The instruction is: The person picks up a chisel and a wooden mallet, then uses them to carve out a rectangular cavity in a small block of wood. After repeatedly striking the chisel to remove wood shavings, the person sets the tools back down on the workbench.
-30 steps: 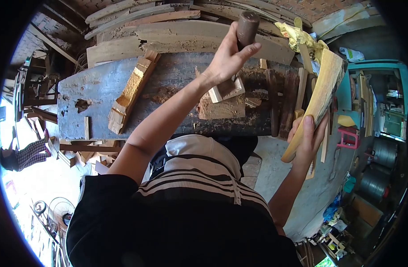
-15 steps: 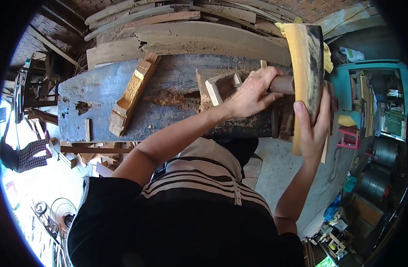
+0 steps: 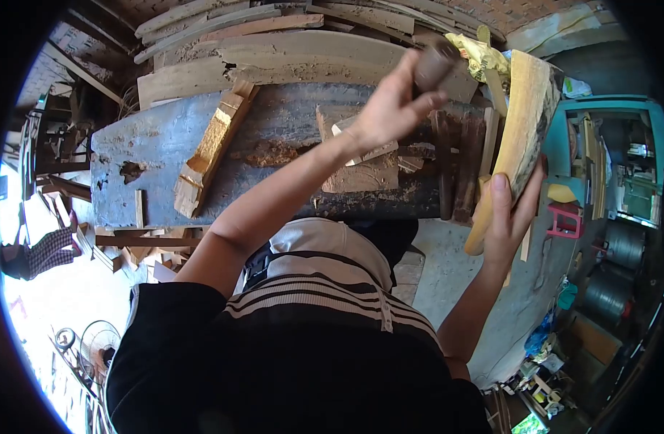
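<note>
My left hand grips a dark brown cylinder, blurred, raised above the bench. Held in my right hand is a long, slightly curved piece of yellow wood with a rough dark side; my thumb lies along its lower part. The cylinder is left of the wood and apart from it. Below my left hand, a pale wooden piece, partly hidden, rests on a flat wood block on the dark bench.
A notched golden-brown block lies on the bench's left part. Curved boards are stacked behind. Dark wooden bars lie at the right end, near a yellow bag. A pink stool stands on the floor; a person's checkered clothing shows far left.
Half a second ago the cylinder was up against the yellow wood; my left hand has since lifted it up and left. The wood now leans with its top to the right.
</note>
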`<action>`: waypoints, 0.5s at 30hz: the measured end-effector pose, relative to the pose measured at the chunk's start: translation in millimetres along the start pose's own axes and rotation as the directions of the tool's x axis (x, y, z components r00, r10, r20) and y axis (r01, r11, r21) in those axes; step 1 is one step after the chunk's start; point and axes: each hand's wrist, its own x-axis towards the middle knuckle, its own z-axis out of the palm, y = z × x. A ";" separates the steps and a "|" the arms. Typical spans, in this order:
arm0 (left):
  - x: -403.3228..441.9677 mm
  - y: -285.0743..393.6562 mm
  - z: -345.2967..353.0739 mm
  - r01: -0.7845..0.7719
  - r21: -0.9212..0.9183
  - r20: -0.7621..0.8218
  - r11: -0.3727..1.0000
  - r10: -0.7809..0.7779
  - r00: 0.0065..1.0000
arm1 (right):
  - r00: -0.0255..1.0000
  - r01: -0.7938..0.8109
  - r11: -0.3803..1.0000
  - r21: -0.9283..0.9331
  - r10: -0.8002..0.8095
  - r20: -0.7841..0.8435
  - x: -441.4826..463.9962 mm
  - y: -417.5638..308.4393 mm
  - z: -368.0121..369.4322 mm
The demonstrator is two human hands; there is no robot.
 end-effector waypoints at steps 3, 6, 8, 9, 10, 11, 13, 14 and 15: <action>3.2 11.4 -17.8 0.053 0.206 0.011 0.977 -0.056 0.998 | 0.979 -0.198 0.976 0.090 0.201 -0.027 -8.7 18.1 -3.3; 3.3 -2.6 -21.1 -0.069 0.350 0.046 0.934 0.057 0.997 | 0.913 -0.406 0.885 0.228 0.402 0.066 -16.4 17.2 -4.6; -1.2 -6.1 -15.0 -0.086 0.311 0.015 0.946 0.085 0.996 | 0.945 -0.325 0.927 0.190 0.325 0.030 -17.4 19.8 0.6; -3.4 -8.9 -16.8 0.002 0.320 0.048 0.948 -0.018 0.999 | 0.969 -0.244 0.958 0.148 0.247 -0.001 -17.1 21.0 1.8; -3.4 -7.7 -15.2 0.006 0.316 0.051 0.949 -0.023 0.998 | 0.968 -0.249 0.958 0.145 0.252 -0.004 -15.5 22.1 1.0; -4.1 -6.1 -13.8 0.037 0.367 0.074 0.929 -0.069 0.995 | 0.973 -0.225 0.964 0.144 0.229 -0.011 -13.3 22.2 -0.2; -9.0 -6.6 -9.1 0.072 0.418 0.086 0.906 -0.118 0.989 | 0.972 -0.228 0.952 0.202 0.234 -0.002 -7.0 -1.3 1.3; -10.9 -8.3 -3.5 0.025 0.381 0.120 0.924 -0.076 0.990 | 0.969 -0.224 0.941 0.253 0.244 -0.049 -5.7 -9.7 -1.5; -12.5 -9.7 1.8 -0.022 0.343 0.152 0.939 -0.032 0.988 | 0.985 -0.127 0.945 0.302 0.157 -0.076 1.3 -16.8 -3.1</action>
